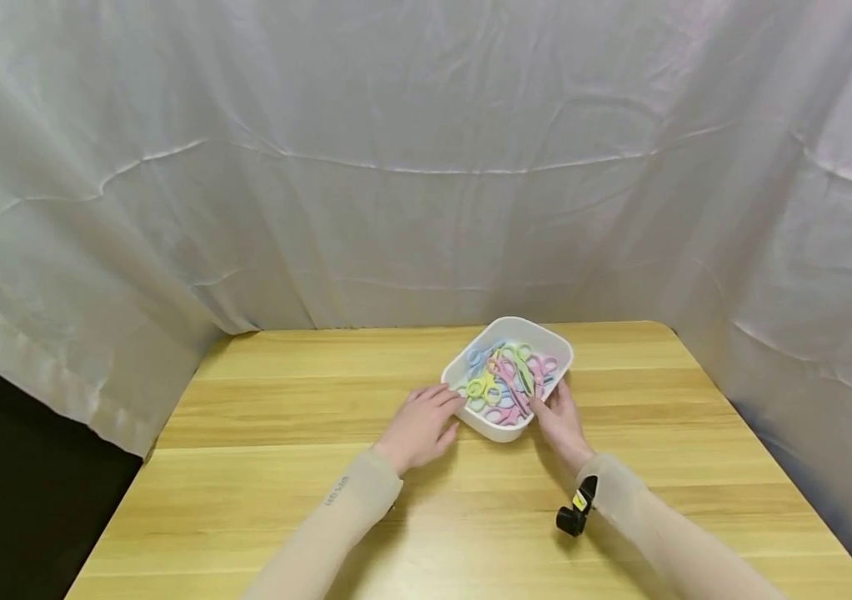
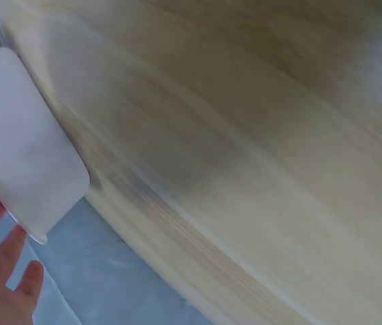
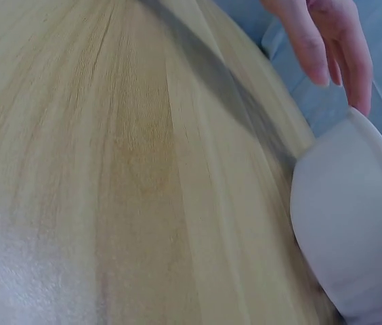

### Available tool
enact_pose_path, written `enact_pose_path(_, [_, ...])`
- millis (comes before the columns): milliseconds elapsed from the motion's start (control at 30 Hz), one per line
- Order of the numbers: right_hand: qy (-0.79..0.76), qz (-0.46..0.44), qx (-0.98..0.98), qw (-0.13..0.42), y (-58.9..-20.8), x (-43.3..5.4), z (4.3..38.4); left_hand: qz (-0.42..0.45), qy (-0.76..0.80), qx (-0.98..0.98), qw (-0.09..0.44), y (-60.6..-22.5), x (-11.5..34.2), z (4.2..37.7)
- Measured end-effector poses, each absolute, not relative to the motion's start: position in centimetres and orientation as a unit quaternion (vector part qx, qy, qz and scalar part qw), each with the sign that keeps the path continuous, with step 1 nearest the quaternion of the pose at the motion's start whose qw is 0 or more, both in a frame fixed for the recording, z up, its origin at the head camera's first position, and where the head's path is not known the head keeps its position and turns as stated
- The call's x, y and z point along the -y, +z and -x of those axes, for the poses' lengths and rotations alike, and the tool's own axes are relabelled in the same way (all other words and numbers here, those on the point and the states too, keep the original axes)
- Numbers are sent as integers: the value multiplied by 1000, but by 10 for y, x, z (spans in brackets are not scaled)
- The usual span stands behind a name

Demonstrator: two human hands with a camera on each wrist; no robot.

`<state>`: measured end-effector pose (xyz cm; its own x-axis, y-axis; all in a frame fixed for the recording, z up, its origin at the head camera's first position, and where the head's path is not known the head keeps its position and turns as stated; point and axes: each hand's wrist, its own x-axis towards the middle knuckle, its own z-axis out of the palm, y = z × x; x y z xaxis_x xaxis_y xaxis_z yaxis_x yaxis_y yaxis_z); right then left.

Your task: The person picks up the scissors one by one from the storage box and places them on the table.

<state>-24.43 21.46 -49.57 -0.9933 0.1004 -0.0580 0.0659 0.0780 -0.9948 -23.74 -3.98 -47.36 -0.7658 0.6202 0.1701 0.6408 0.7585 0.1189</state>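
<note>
Bin: the white bin (image 1: 497, 432) is near the far edge of the table, a little right of centre, set cornerwise; whether its base lies fully on the wood cannot be told.
Scissors: a loose pile inside it, overlapping, with pink scissors (image 1: 505, 374) across the middle, yellow scissors (image 1: 483, 386) at left, blue scissors (image 1: 475, 360) toward the back and green scissors (image 1: 523, 367) beside the pink.
Left hand: the left hand (image 1: 418, 423) lies at the bin's left corner, fingers fairly straight and touching the rim, thumb apart from it.
Right hand: the right hand (image 1: 563, 423) grips the bin's right side, thumb at the rim, fingers along the outer wall.
Sleeves: pale on both arms; the left sleeve (image 1: 354, 500) bears small dark lettering.
Wrist: a black camera (image 1: 569, 521) hangs by the right cuff.
Table: the table (image 1: 276, 492) has a striped wood surface.
Backdrop: a greyish curtain (image 1: 426, 225) hangs behind.
</note>
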Motion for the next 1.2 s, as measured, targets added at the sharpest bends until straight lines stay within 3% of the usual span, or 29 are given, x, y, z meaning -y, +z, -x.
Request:
enact_pose_path(600, [684, 36, 727, -46, -497, -195, 245, 344, -212, 912, 66, -468, 73, 229])
enact_pose_path(1200, [669, 31, 740, -53, -503, -157, 240, 274, -341, 899, 37, -464, 94, 220])
